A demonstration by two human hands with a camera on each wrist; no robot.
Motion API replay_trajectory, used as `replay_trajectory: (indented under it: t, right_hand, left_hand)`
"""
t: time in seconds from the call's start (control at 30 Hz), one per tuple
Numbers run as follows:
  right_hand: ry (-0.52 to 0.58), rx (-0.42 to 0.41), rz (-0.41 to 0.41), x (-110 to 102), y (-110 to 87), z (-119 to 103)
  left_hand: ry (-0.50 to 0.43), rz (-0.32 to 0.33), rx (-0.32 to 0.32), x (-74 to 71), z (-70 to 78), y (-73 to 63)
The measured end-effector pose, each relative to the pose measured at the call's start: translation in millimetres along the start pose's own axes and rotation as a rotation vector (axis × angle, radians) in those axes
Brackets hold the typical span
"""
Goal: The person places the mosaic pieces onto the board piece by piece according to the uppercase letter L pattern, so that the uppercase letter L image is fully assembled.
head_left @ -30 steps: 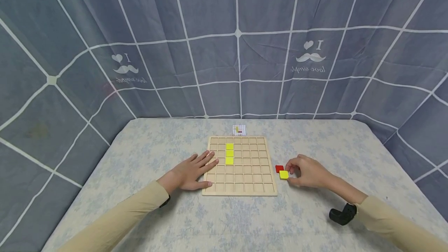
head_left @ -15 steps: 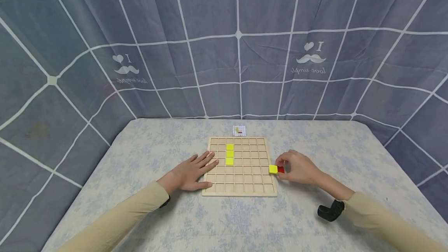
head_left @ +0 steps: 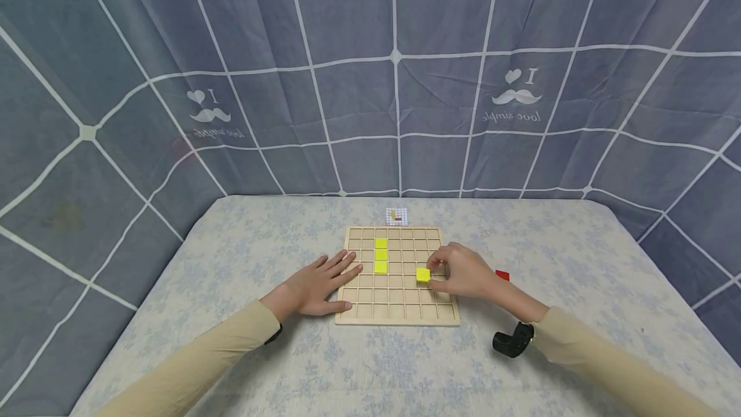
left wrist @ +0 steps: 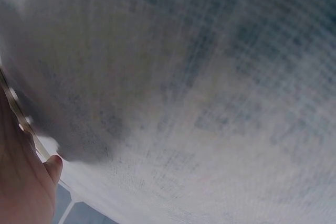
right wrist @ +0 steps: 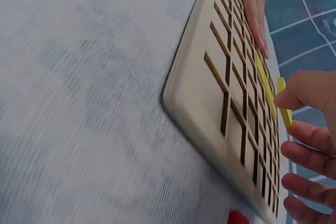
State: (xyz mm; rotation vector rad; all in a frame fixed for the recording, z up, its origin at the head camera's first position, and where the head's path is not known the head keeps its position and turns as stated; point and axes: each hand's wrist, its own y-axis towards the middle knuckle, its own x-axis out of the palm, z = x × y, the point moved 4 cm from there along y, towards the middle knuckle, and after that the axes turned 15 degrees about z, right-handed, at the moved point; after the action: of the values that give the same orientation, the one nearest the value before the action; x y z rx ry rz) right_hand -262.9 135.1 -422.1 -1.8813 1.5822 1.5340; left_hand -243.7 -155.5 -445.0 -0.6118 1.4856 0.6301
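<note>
beige fabric is seen at the lower left of the head view, where the left forearm is covered by a sleeve (head_left: 197,359). above it, left of the middle, the left hand (head_left: 315,285) is laid flat with fingers spread, its fingertips rested on the left edge of a wooden grid board (head_left: 382,295); nothing is gripped by it. in the board's upper left part, three yellow tiles (head_left: 381,255) are set in one upright column. just beyond the board's top edge, a small printed card (head_left: 397,216) is placed. over the board's right half, a single yellow tile (head_left: 423,275) is pinched between thumb and finger of the right hand (head_left: 463,270); in the right wrist view the other fingers are held loosely bent, apart from the tile. whether the board is touched by that tile cannot be told. farther right, a black device (head_left: 512,340) is worn at the right wrist, and beyond the hand a red tile (head_left: 502,275), partly hidden by the forearm, is left on the pale patterned tablecloth (head_left: 579,243).
</note>
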Motion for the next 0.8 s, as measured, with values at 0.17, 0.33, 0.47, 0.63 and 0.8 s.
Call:
replay_trajectory:
  t: [0.17, 0.33, 0.47, 0.63, 0.8]
  right_hand:
    - [0.012, -0.022, 0.003, 12.2, 8.7, -10.9]
    - [0.021, -0.035, -0.008, 23.5, 16.1, -19.7]
    - [0.027, -0.059, -0.014, 31.2, 23.2, -27.1]
    - [0.045, -0.063, -0.021, 39.7, 29.7, -35.3]
    - [0.06, -0.049, -0.048, 47.1, 30.2, -41.4]
  left_hand:
    - [0.013, -0.006, -0.012, 3.8, -2.0, 0.0]
    - [0.022, 0.0, -0.011, 5.8, -2.6, -0.1]
    - [0.016, 0.004, -0.012, 3.3, -2.7, -0.3]
    - [0.026, 0.002, -0.022, -0.1, -1.7, 0.3]
    - [0.024, 0.007, -0.003, 1.9, -0.2, 0.3]
